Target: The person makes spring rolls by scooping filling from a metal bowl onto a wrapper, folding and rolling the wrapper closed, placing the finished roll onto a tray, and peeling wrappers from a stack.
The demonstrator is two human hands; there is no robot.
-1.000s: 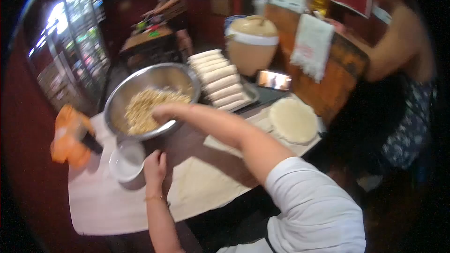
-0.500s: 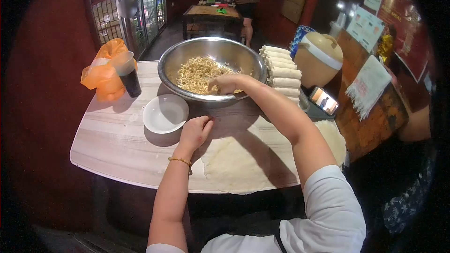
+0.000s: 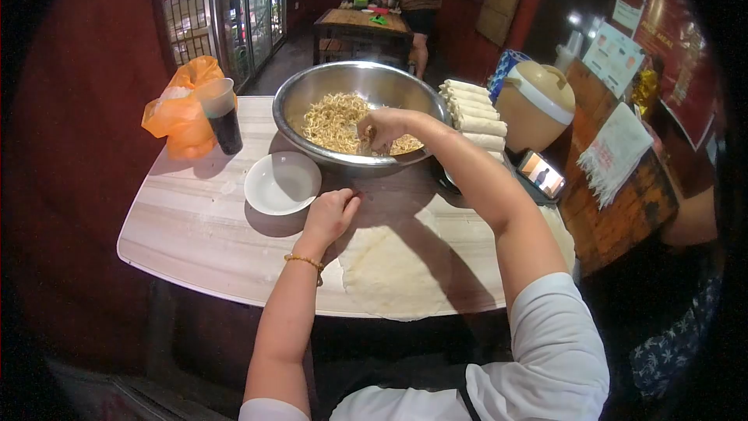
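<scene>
One poster [image 3: 676,51] reads "MEAL" | right hand [image 3: 382,126]: grip pinching shreds [image 3: 333,121] | left hand [image 3: 330,214]: grip curled closed

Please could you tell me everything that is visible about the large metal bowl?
The large, round, silver-coloured metal bowl stands upright on the pale wood-grain table, its wide mouth facing up. Its inner wall looks smooth and shiny, with a bright rim. Light-brown shredded food partly fills it. The person's bare right hand is inside, at the food; whether the forearm touches the rim is unclear.
</scene>
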